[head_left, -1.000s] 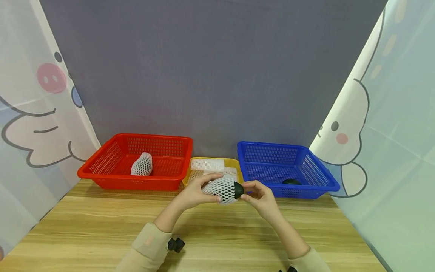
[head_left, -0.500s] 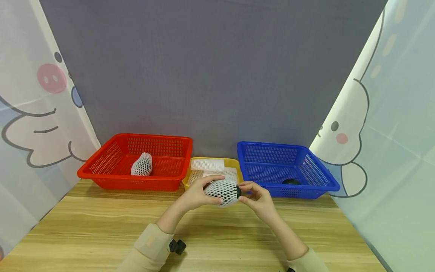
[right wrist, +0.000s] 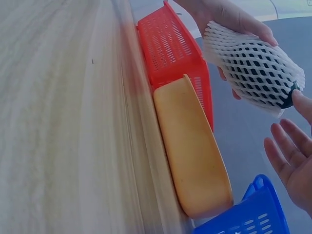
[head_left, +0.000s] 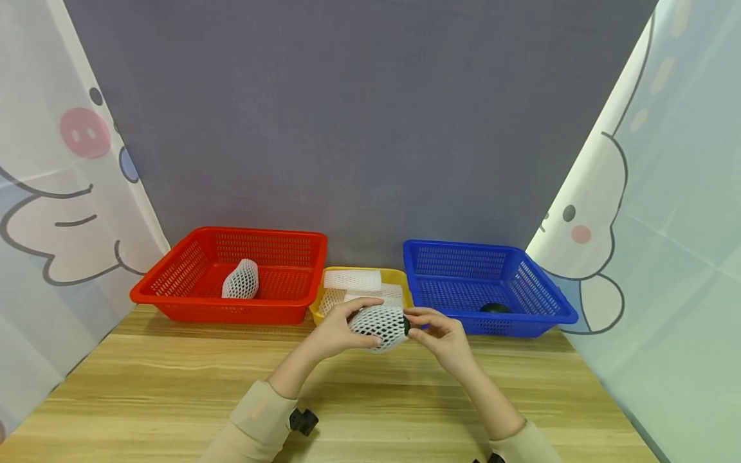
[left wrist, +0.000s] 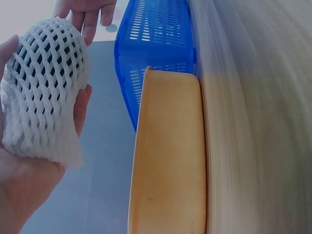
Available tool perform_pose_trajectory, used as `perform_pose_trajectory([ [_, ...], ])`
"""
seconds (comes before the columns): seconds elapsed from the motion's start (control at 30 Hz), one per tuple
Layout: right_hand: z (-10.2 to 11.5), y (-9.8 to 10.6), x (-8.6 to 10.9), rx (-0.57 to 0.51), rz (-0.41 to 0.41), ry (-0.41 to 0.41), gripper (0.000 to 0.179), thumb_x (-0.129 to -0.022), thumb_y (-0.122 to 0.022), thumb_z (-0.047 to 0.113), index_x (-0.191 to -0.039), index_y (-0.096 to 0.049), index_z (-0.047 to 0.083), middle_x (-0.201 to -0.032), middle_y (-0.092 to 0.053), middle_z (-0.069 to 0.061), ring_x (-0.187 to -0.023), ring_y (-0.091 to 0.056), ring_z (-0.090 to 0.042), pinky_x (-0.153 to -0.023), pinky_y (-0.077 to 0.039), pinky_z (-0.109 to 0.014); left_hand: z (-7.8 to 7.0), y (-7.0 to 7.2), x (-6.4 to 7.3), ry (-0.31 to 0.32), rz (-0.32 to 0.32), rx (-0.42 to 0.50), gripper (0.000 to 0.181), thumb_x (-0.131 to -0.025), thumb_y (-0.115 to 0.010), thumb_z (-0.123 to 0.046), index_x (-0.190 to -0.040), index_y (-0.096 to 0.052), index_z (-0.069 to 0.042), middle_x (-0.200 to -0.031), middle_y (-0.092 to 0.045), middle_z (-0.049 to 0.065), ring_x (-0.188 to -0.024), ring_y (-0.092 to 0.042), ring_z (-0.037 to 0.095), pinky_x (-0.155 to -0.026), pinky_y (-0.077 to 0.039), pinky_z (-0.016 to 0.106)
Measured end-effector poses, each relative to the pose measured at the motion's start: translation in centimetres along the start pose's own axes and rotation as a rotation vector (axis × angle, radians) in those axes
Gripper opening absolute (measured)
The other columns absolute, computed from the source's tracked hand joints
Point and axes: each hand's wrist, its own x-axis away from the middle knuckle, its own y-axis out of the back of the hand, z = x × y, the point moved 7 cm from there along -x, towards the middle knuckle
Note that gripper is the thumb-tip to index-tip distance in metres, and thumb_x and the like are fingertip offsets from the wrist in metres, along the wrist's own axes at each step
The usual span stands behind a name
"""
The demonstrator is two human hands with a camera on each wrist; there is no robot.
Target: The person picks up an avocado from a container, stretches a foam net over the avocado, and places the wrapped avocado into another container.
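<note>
In the head view, my left hand (head_left: 338,331) holds a white foam fruit net (head_left: 377,325) from the left, fingers above and thumb below. Inside the net sits a dark green avocado (right wrist: 286,101); its dark end shows at the net's right opening. My right hand (head_left: 442,337) pinches the net's edge there with thumb and index finger. In the right wrist view its other fingers are spread away from the net, and the thumb lies by the dark end. The left wrist view shows the net (left wrist: 46,83) lying along the left palm.
A red basket (head_left: 231,312) on the left holds a netted fruit (head_left: 241,280). Behind the hands, a yellow basket (head_left: 399,278) contains several foam nets (head_left: 353,280). To the right, a blue basket (head_left: 463,251) has a dark green avocado (head_left: 494,308) in it. All stand on the wooden table (head_left: 370,411).
The net's right edge has moved further over the avocado, so less of its dark end shows. My right hand has shifted slightly left. The baskets have stayed put.
</note>
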Motion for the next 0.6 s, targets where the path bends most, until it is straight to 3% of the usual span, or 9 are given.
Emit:
perform_pose_trajectory([
  [0.23, -0.1, -0.3, 0.0, -0.048, 0.013, 0.028, 0.020, -0.083, -0.065, -0.011, -0.103, -0.070, -0.008, -0.115, -0.059, -0.029, -0.103, -0.061, -0.014, -0.075, -0.054, -0.028, -0.1, -0.3, 0.0, -0.023, 0.011, -0.024, 0.058, -0.076, -0.079, -0.007, -0.129, -0.057, -0.001, -0.122, -0.059, 0.015, -0.097, -0.055, 0.021, -0.081, -0.048, 0.034],
  [0.47, -0.7, -0.4, 0.1, 0.003, -0.002, -0.043, 0.016, -0.085, -0.065, -0.009, -0.101, -0.068, -0.012, -0.116, -0.058, -0.028, -0.100, -0.062, -0.011, -0.075, -0.053, -0.026, 0.0, -0.6, 0.0, -0.002, 0.013, -0.033, 0.057, -0.077, -0.078, -0.008, -0.130, -0.057, -0.001, -0.123, -0.058, 0.015, -0.097, -0.055, 0.022, -0.081, -0.049, 0.034],
  [0.53, -0.7, -0.5, 0.2, -0.001, 0.009, -0.062, 0.017, -0.087, -0.064, -0.007, -0.103, -0.067, -0.013, -0.118, -0.059, -0.023, -0.101, -0.062, -0.011, -0.075, -0.053, -0.026, 0.0, -0.6, 0.0, 0.004, 0.009, -0.031, 0.057, -0.077, -0.078, -0.009, -0.130, -0.057, -0.001, -0.123, -0.058, 0.015, -0.097, -0.054, 0.023, -0.081, -0.049, 0.035],
  [0.6, -0.7, -0.6, 0.3, -0.003, 0.025, -0.077, 0.019, -0.089, -0.062, -0.005, -0.106, -0.066, -0.013, -0.122, -0.060, -0.015, -0.103, -0.061, -0.010, -0.076, -0.053, -0.026, 1.0, -0.5, -0.2, 0.005, -0.001, -0.030, 0.058, -0.077, -0.079, -0.012, -0.130, -0.058, -0.004, -0.122, -0.058, 0.014, -0.097, -0.054, 0.024, -0.080, -0.050, 0.035],
])
